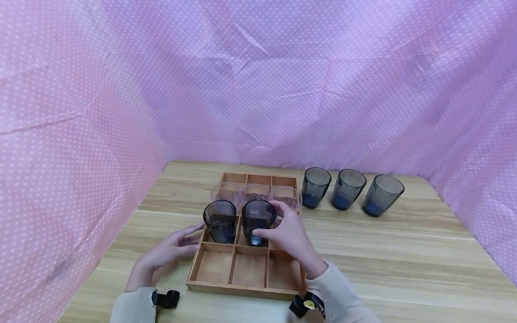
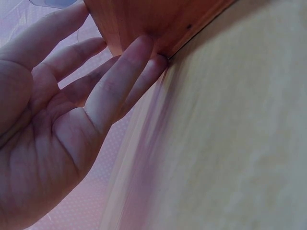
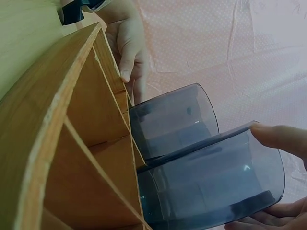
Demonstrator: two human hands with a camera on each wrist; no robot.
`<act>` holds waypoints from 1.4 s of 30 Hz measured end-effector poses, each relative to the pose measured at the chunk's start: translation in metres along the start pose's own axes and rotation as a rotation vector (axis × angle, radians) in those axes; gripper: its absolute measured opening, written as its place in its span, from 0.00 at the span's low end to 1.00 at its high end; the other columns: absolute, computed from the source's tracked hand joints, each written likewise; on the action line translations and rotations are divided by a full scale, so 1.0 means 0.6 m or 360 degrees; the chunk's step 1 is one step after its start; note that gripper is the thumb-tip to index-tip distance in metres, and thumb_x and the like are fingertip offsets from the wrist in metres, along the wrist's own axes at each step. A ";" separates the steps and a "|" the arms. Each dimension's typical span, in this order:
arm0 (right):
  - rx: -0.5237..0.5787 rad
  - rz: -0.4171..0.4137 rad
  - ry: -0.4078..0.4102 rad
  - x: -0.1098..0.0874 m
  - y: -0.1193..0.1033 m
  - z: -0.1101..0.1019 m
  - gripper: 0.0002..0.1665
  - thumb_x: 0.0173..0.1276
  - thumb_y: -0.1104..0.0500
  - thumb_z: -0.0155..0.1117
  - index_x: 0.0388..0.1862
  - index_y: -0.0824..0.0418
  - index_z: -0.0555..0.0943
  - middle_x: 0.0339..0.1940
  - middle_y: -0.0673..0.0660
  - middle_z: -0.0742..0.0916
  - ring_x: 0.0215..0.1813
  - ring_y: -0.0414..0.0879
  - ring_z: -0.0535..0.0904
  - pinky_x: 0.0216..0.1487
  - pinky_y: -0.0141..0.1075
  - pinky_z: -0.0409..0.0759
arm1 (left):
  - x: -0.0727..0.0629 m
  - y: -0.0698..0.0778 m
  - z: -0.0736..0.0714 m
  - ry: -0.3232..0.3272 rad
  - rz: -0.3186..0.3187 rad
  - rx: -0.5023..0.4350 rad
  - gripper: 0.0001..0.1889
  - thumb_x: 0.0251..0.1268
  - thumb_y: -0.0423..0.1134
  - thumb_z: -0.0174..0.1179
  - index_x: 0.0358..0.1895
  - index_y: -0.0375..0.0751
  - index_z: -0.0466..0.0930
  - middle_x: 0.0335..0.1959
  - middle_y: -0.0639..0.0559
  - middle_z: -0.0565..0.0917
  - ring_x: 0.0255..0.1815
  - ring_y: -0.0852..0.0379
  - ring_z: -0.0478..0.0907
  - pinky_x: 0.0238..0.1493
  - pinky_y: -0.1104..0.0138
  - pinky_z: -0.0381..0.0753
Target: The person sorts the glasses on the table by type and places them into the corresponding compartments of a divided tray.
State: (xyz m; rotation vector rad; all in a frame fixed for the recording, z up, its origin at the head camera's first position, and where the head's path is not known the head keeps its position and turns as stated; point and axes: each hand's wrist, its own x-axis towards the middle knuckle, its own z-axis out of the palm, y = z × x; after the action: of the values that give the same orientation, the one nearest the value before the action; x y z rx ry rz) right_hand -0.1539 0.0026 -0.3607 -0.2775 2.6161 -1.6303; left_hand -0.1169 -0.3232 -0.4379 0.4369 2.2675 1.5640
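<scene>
A dark tinted glass (image 1: 259,213) stands in the middle compartment of a wooden divided tray (image 1: 242,290). My right hand (image 1: 290,233) grips this glass from the right, thumb on the near side and fingers behind; the right wrist view shows the thumb at the rim of the glass (image 3: 211,179). Directly to its left, a second dark glass (image 1: 220,220) occupies the middle row's left compartment. Fingers loosely extended, my left hand (image 1: 167,251) touches the tray's left side, as the left wrist view also shows against the wooden wall (image 2: 139,19).
Three clear cups (image 1: 226,192) line the tray's far row. Beyond the tray to the right, three more tinted glasses (image 1: 317,186) stand in a row on the wood-grain table (image 1: 383,255). A pink dotted cloth (image 1: 258,112) surrounds the table's back and sides.
</scene>
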 end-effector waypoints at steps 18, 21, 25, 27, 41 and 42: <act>-0.0216 -0.0014 -0.0018 0.007 0.007 0.012 0.47 0.40 0.54 0.84 0.61 0.65 0.75 0.55 0.62 0.84 0.58 0.56 0.78 0.63 0.52 0.74 | 0.003 0.002 0.001 -0.0014 0.0011 -0.0020 0.38 0.71 0.38 0.55 0.76 0.32 0.45 0.75 0.25 0.48 0.70 0.23 0.57 0.61 0.61 0.78; -0.0224 -0.0024 -0.0033 0.010 0.007 0.012 0.47 0.41 0.54 0.84 0.60 0.65 0.75 0.55 0.61 0.84 0.58 0.55 0.78 0.62 0.51 0.75 | 0.003 0.002 0.001 -0.0011 0.0010 -0.0016 0.38 0.71 0.39 0.55 0.76 0.32 0.45 0.75 0.25 0.48 0.70 0.23 0.57 0.61 0.61 0.78; -0.0248 -0.0027 -0.0058 0.011 0.006 0.011 0.47 0.42 0.53 0.84 0.62 0.65 0.74 0.57 0.62 0.83 0.58 0.55 0.78 0.62 0.52 0.75 | 0.003 0.002 0.000 -0.0009 0.0012 -0.0011 0.37 0.71 0.38 0.55 0.76 0.31 0.45 0.75 0.24 0.48 0.70 0.23 0.57 0.61 0.60 0.78; -0.0260 -0.0029 -0.0069 0.012 0.005 0.011 0.48 0.42 0.52 0.84 0.62 0.65 0.74 0.57 0.62 0.83 0.59 0.55 0.77 0.62 0.52 0.75 | 0.002 0.002 -0.001 -0.0007 0.0010 -0.0009 0.37 0.71 0.38 0.55 0.76 0.31 0.46 0.75 0.24 0.48 0.70 0.23 0.57 0.62 0.60 0.78; -0.0263 -0.0015 -0.0138 0.008 0.006 0.009 0.48 0.46 0.52 0.82 0.66 0.63 0.71 0.62 0.64 0.79 0.60 0.58 0.76 0.61 0.52 0.77 | 0.000 0.002 -0.002 0.0000 -0.0005 0.0003 0.38 0.71 0.38 0.55 0.76 0.32 0.46 0.75 0.24 0.48 0.70 0.23 0.57 0.62 0.57 0.77; -0.0231 -0.0005 -0.0148 0.009 0.006 0.007 0.48 0.47 0.53 0.82 0.66 0.63 0.70 0.62 0.64 0.79 0.60 0.58 0.77 0.60 0.51 0.78 | 0.000 0.002 -0.001 0.0001 -0.0006 0.0005 0.38 0.71 0.39 0.55 0.76 0.32 0.46 0.75 0.24 0.48 0.70 0.23 0.57 0.62 0.57 0.77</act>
State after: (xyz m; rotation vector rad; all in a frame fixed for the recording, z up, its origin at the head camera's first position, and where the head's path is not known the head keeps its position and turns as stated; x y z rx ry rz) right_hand -0.1593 -0.0004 -0.3657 -0.3548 2.6679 -1.3945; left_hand -0.1173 -0.3234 -0.4362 0.4329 2.2704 1.5588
